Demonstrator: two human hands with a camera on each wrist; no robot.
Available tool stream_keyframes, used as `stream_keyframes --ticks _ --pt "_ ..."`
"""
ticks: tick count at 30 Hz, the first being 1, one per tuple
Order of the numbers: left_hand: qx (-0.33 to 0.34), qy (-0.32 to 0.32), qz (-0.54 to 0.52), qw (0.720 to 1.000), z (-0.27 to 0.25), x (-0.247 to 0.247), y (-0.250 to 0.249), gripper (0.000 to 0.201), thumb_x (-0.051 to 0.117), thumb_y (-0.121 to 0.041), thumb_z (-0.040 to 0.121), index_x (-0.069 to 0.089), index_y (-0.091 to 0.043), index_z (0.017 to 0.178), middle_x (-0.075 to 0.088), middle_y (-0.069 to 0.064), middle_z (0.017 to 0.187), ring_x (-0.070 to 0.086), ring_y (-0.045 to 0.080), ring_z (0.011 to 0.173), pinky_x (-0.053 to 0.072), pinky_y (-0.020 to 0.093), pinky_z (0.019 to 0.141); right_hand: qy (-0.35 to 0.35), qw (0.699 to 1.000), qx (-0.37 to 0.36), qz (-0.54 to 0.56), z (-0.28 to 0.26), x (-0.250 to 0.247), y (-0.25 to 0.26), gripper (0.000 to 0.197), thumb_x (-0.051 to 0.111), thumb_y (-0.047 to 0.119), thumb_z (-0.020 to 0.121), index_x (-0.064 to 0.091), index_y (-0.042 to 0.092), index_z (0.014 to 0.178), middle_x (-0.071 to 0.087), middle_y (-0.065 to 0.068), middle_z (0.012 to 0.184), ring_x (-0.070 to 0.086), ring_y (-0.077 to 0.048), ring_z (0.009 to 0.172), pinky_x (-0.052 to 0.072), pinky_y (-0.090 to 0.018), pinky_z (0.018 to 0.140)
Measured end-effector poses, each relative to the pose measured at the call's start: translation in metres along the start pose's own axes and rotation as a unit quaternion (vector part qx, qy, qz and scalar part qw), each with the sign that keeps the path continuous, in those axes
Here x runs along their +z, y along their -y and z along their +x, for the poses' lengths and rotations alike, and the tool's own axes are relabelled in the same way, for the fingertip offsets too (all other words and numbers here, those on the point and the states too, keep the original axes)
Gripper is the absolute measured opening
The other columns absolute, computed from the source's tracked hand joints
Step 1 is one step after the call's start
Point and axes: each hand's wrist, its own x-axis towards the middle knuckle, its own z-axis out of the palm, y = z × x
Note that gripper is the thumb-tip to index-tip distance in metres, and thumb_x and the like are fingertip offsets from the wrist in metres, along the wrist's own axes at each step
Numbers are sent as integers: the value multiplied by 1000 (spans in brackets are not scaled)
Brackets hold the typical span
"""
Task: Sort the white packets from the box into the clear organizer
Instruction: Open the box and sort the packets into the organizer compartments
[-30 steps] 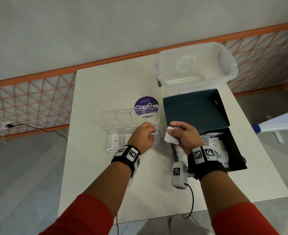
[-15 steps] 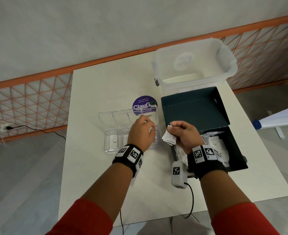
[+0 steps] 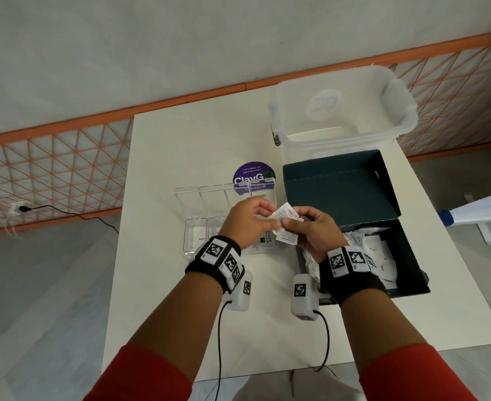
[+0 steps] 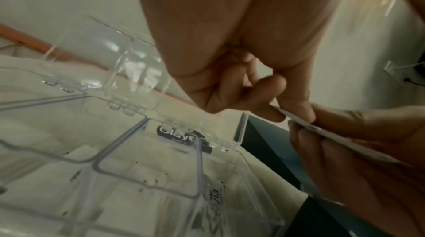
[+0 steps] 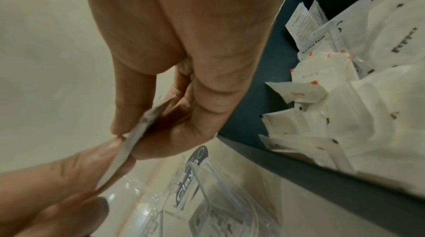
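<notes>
Over the table, between the organizer and the box, my right hand (image 3: 293,221) holds a few white packets (image 3: 286,239). My left hand (image 3: 270,218) pinches the top packet (image 3: 285,212) of these by its left end. The left wrist view shows my left hand (image 4: 289,113) with thumb and finger on the packet's thin edge (image 4: 306,124). In the right wrist view my right hand (image 5: 128,137) grips the same edge (image 5: 135,131). The clear organizer (image 3: 198,215) lies open below my left hand, with packets in its compartments. More white packets (image 3: 377,250) fill the dark box (image 3: 409,256).
The box's dark lid (image 3: 339,192) stands open behind it. A large clear plastic tub (image 3: 342,111) sits at the table's far right. A purple round sticker (image 3: 253,176) lies behind the organizer. Orange mesh fencing (image 3: 50,175) runs beyond the table.
My left hand has left the organizer and moved right to the packets in my right hand, where it now pinches one. My right hand has risen slightly.
</notes>
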Motion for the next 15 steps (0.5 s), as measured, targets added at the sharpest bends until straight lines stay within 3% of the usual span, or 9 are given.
stream_keyframes --ticks 3,6,9,11,13,15 --pt "19 -44 -41 998 -1 -5 -1 18 78 -14 77 64 -26 75 69 -7 80 64 7 57 50 22 59 -9 1000 5 -14 0 -2 -1 23 74 -7 79 66 7 96 75 -9 83 73 -23 70 59 -33 59" --pt "19 -59 -67 996 -4 -9 -3 15 72 -3 76 69 -18 73 71 -3 73 69 15 69 55 26 64 -20 1000 7 -10 -1 -1 -1 22 70 -9 82 67 8 95 74 -5 77 73 -20 65 57 -29 55" --pt "22 -64 -70 995 -5 -11 -3 13 65 -1 81 71 -12 77 72 4 81 69 20 82 57 30 72 -20 1000 8 -5 -3 0 -1 21 68 -10 84 66 7 96 75 -8 79 73 -20 65 57 -28 53" --pt "20 -71 -47 996 -5 -10 -2 11 68 -3 81 70 -14 81 71 3 86 68 18 85 55 24 67 -24 1000 7 -7 -5 -1 -1 20 67 -9 85 67 7 96 75 -8 80 73 -20 66 57 -28 53" --pt "11 -70 -18 997 -5 -10 0 22 69 0 79 65 -21 83 71 1 93 69 16 86 49 16 56 -29 999 7 -10 -7 -3 -1 20 67 -9 85 67 7 97 73 -6 78 72 -18 64 57 -28 53" --pt "0 -73 1 997 -4 -10 1 30 71 0 79 59 -27 84 69 1 98 70 15 85 46 15 53 -36 999 5 -14 -8 -6 -1 20 67 -8 85 67 9 96 72 -5 78 71 -16 63 57 -28 53"
